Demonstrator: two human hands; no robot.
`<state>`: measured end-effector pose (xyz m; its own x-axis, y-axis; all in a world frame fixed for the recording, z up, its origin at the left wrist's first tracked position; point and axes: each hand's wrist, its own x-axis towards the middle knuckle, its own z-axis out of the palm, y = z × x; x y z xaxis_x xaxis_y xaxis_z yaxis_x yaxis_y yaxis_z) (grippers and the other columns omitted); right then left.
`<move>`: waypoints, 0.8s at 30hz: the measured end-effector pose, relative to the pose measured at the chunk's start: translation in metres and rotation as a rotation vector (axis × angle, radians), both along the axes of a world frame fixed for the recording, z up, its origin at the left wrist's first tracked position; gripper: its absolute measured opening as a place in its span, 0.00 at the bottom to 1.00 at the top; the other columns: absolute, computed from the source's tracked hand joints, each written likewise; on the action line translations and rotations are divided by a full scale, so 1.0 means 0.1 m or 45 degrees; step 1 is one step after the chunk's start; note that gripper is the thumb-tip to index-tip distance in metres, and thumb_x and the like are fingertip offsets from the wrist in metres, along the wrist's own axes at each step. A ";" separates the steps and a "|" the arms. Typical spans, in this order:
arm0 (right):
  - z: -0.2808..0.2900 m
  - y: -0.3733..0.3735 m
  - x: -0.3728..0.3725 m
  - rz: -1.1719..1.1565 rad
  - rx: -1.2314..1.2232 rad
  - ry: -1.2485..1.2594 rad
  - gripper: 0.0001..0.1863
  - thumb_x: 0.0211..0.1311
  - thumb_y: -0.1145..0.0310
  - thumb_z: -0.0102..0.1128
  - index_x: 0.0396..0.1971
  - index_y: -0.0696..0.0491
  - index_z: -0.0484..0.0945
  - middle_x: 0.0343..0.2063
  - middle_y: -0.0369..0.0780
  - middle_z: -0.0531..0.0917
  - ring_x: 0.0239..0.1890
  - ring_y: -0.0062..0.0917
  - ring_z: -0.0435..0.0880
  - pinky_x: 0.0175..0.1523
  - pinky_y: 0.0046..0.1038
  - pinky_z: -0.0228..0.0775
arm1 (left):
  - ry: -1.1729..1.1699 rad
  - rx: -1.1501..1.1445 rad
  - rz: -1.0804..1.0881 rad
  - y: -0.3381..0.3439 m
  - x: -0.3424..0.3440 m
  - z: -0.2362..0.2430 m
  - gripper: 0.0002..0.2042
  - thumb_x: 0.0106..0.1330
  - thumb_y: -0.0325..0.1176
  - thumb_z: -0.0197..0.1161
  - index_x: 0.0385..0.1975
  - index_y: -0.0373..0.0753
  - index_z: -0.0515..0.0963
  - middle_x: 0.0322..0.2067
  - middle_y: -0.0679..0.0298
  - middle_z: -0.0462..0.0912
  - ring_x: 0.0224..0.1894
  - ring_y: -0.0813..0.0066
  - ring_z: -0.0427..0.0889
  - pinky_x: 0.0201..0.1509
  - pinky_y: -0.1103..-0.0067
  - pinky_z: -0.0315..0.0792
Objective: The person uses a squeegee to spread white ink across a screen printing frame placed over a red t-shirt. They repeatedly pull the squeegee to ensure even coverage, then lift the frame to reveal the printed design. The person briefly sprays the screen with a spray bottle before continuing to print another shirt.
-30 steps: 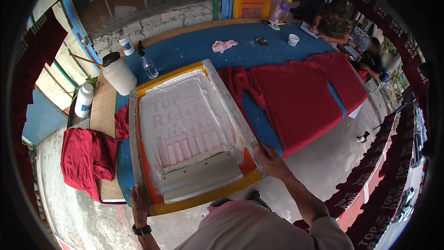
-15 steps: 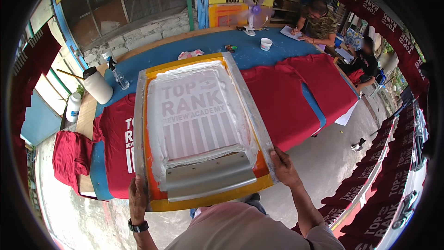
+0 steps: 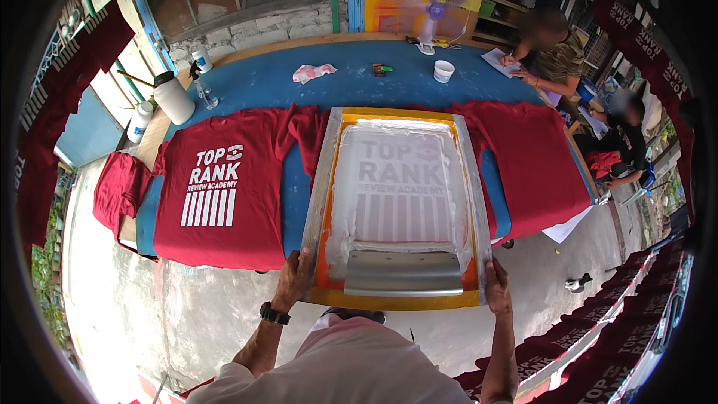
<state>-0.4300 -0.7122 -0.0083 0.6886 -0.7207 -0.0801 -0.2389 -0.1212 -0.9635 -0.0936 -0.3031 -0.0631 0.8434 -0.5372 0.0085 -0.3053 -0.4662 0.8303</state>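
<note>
A silkscreen frame (image 3: 400,213) is held between my two hands over the middle of the blue table. White ink rims its mesh, and a metal squeegee (image 3: 402,275) lies across the near end. My left hand (image 3: 294,277) grips the near left corner; my right hand (image 3: 497,288) closes on the near right edge. Left of the frame lies a maroon T-shirt (image 3: 221,236) with a white print. A plain maroon T-shirt (image 3: 542,164) is spread on the right. More maroon cloth shows around the frame, mostly hidden beneath it.
On the blue table (image 3: 262,82) stand a white jar (image 3: 173,97), a spray bottle (image 3: 206,93), a white tub (image 3: 443,71) and a fan (image 3: 430,26). A person (image 3: 553,49) writes at the far right; another person (image 3: 624,138) sits beyond. Printed maroon cloth hangs on both sides.
Both my hands have carried the silkscreen frame rightward from over the printed T-shirt, which now shows fully. The view has also shifted left.
</note>
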 end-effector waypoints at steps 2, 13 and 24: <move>-0.12 -0.19 0.07 0.027 0.039 -0.028 0.31 0.90 0.52 0.50 0.71 0.66 0.76 0.58 0.46 0.87 0.59 0.30 0.80 0.69 0.29 0.71 | 0.184 0.033 0.153 -0.18 -0.07 0.08 0.35 0.86 0.65 0.48 0.48 0.28 0.74 0.31 0.38 0.74 0.33 0.42 0.74 0.40 0.53 0.72; -0.54 -0.92 0.32 0.171 0.024 0.057 0.36 0.90 0.47 0.49 0.75 0.65 0.71 0.68 0.49 0.82 0.68 0.36 0.77 0.77 0.32 0.63 | 0.141 0.106 0.287 -0.73 -0.14 0.00 0.39 0.85 0.68 0.44 0.41 0.27 0.74 0.29 0.39 0.74 0.33 0.43 0.73 0.43 0.54 0.71; -0.78 -1.26 0.37 0.308 0.059 0.064 0.32 0.89 0.53 0.50 0.77 0.62 0.69 0.66 0.51 0.83 0.68 0.33 0.79 0.75 0.32 0.66 | 0.054 0.237 0.385 -0.85 -0.17 -0.23 0.41 0.84 0.71 0.44 0.45 0.27 0.78 0.32 0.43 0.79 0.37 0.51 0.76 0.46 0.56 0.72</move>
<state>-0.3931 -0.8384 -0.0866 0.8348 -0.5304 -0.1474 -0.2558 -0.1366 -0.9570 -0.1110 -0.3880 -0.0856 0.9619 -0.2525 -0.1044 -0.0977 -0.6747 0.7316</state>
